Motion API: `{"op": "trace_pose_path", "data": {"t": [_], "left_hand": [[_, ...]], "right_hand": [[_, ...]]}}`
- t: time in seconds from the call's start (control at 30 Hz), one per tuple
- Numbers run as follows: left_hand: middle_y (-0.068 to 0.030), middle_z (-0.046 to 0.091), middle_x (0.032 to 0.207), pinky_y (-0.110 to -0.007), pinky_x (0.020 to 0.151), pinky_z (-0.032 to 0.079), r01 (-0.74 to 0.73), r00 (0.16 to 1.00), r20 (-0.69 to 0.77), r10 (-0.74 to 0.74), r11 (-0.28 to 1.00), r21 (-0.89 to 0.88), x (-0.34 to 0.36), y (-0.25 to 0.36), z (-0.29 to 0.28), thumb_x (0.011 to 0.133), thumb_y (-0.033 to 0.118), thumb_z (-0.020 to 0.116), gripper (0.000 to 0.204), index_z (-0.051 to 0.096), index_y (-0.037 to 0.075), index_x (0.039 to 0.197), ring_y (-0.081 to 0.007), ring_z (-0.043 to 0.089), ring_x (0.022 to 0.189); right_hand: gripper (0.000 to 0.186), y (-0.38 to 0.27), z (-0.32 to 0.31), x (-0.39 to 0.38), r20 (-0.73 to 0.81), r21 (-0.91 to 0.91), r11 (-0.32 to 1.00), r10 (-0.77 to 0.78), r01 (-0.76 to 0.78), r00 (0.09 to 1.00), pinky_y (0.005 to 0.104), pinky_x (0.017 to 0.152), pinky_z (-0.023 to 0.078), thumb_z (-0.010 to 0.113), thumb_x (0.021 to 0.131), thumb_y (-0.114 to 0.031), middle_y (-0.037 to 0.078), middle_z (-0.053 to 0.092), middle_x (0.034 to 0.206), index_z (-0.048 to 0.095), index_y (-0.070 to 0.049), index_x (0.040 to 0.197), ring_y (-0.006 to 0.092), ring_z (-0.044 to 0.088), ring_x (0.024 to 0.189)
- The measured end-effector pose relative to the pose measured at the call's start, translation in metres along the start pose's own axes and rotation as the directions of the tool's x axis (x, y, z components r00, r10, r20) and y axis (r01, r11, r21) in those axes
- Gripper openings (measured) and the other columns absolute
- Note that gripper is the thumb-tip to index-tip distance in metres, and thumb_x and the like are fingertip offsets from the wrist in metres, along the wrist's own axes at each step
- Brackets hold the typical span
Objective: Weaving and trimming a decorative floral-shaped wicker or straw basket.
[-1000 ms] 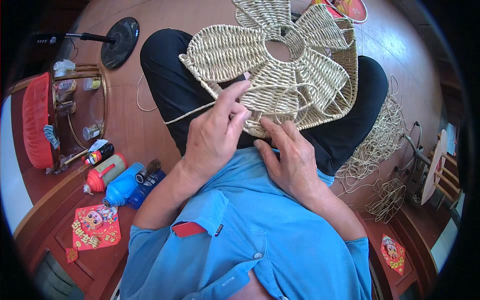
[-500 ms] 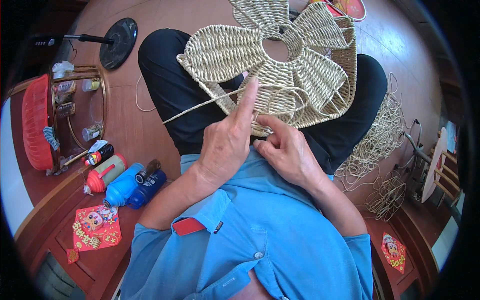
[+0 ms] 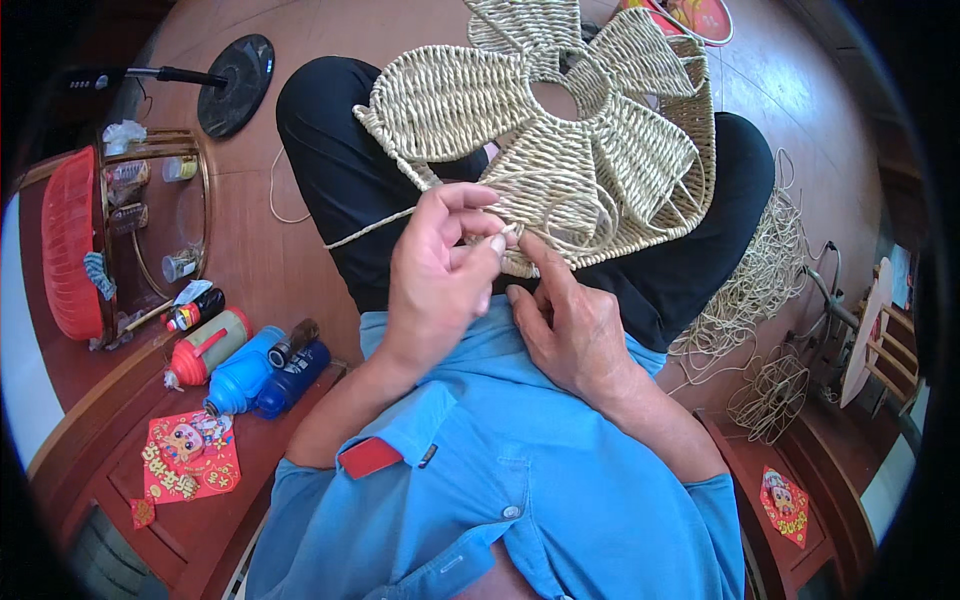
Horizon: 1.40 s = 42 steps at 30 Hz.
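Note:
Across my lap lies a woven straw basket point(image 3: 645, 235) with a flower-shaped panel point(image 3: 450, 105) of several twisted-cord petals around a round hole. My left hand point(image 3: 440, 275) is closed at its near rim, thumb and fingertips pinching a pale straw cord point(image 3: 510, 232). Beside it, my right hand point(image 3: 578, 325) grips the rim, its index finger pressed close to the pinched cord and its thumb lower down. A loop of cord point(image 3: 605, 215) lies over the nearest petal, and a length of cord point(image 3: 370, 228) stretches left across my thigh.
A large heap of loose cord point(image 3: 745, 275) and a smaller coil point(image 3: 772, 400) lie on the floor at the right. To the left are thermos flasks point(image 3: 240, 370), a rack with jars point(image 3: 180, 230), a red plastic basin point(image 3: 72, 245) and a round black stand base point(image 3: 236, 85).
My left hand has gone from a pointing index finger to a pinch on the cord at the rim. The right hand stays beside it at the rim, slightly shifted.

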<state>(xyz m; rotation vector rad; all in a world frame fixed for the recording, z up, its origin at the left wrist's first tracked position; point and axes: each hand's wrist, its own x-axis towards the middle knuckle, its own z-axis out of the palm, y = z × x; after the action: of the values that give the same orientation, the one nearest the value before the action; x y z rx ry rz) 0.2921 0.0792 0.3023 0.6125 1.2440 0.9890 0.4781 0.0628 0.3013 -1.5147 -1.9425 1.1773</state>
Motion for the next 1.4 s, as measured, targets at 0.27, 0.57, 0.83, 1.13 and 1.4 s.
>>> {"op": "trace_pose_path", "data": {"t": [0.27,0.57,0.83,1.13,1.4], "left_hand": [[0.0021,0.057,0.086,-0.019,0.045,0.028,0.077,0.995,0.088,-0.046,0.915,-0.395,0.006,0.027,-0.045,0.113,0.016,0.062,0.029,0.058,0.006,0.139,-0.002,0.033,0.051],[0.0054,0.053,0.073,-0.021,0.05,0.031,-0.004,0.986,-0.168,-0.024,0.986,-0.165,0.035,0.064,-0.151,0.11,0.028,0.071,0.028,0.071,0.006,0.127,-0.0025,0.039,0.056],[0.0092,0.048,0.064,-0.027,0.067,0.033,0.045,0.931,-0.358,-0.07,0.996,-0.078,0.054,0.074,-0.177,0.11,0.029,0.073,0.024,0.075,0.008,0.121,-0.0043,0.04,0.059],[0.011,0.053,0.078,-0.022,0.067,0.032,-0.03,0.984,-0.149,0.094,0.924,0.382,0.044,0.076,-0.174,0.109,0.032,0.074,0.023,0.073,0.01,0.114,-0.0015,0.04,0.066],[0.0129,0.049,0.08,-0.02,0.064,0.031,-0.13,0.991,0.068,0.117,0.684,0.718,0.037,0.102,-0.155,0.095,0.007,0.084,0.03,0.07,0.007,0.122,0.0015,0.04,0.07]], "right_hand": [[0.043,-0.001,-0.009,0.004,-0.163,-0.109,0.987,-0.137,0.12,0.977,0.0405,0.06,0.057,0.078,0.097,-0.005,0.012,0.071,0.076,0.068,-0.005,0.139,0.0281,0.072,0.063],[0.034,-0.002,-0.007,0.023,-0.218,-0.239,0.93,-0.331,0.279,0.918,0.0369,0.06,0.053,0.08,0.092,-0.004,0.005,0.057,0.082,0.074,-0.009,0.125,0.022,0.066,0.066],[0.026,-0.002,-0.009,0.027,-0.292,-0.272,0.913,-0.379,0.304,0.878,0.0375,0.058,0.049,0.082,0.089,-0.005,0.004,0.058,0.082,0.079,-0.012,0.114,0.021,0.063,0.068],[0.041,0.002,-0.03,0.025,-0.417,-0.007,0.996,-0.079,0.084,0.905,0.0428,0.074,0.057,0.082,0.087,-0.005,0.007,0.068,0.104,0.074,-0.011,0.127,0.027,0.069,0.086],[0.039,0.014,-0.036,0.027,-0.352,0.037,0.988,-0.128,0.15,0.927,0.0307,0.061,0.045,0.078,0.092,-0.001,0.001,0.064,0.084,0.074,-0.01,0.13,0.0122,0.058,0.07]]}}
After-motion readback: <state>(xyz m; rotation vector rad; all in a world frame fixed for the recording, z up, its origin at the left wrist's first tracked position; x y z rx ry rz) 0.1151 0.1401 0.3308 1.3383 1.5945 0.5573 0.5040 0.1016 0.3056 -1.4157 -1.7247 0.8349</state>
